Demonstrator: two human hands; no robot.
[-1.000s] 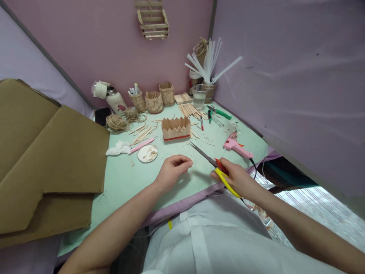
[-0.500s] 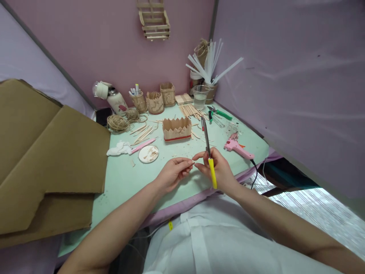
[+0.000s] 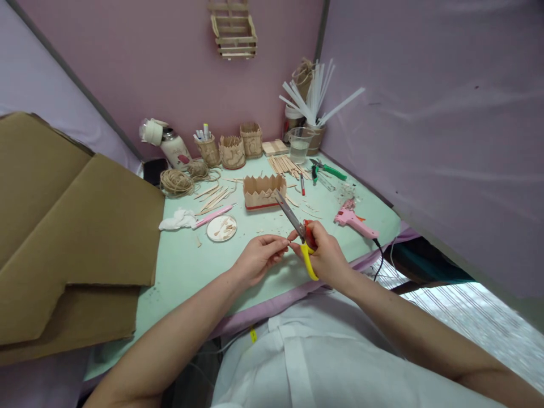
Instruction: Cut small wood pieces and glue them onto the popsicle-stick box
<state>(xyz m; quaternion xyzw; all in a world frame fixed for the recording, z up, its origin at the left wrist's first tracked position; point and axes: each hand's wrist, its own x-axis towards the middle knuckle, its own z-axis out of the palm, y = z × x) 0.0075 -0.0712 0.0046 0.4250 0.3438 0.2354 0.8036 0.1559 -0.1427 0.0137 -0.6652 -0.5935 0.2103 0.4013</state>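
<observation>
My right hand [image 3: 327,255] is closed round a pair of scissors [image 3: 293,218] with yellow and red handles; the blades point up and left. Its thumb and finger also meet the fingertips of my left hand [image 3: 260,258]. My left hand is closed in a pinch on something too small to make out. Just beyond the hands stands a small wooden box [image 3: 264,194] with a jagged top edge and a red band along its base. To the left, a round white dish [image 3: 221,237] holds small wood bits.
A pink glue gun [image 3: 355,220] lies at the right, with green-handled pliers [image 3: 334,171] behind it. Wooden sticks [image 3: 287,166], twine [image 3: 175,182] and a cup of water [image 3: 300,148] are at the back. Cardboard [image 3: 76,226] covers the left side.
The scissors have turned in my right hand, their blades swinging left from nearly upright. Both hands stay together in about the same place.
</observation>
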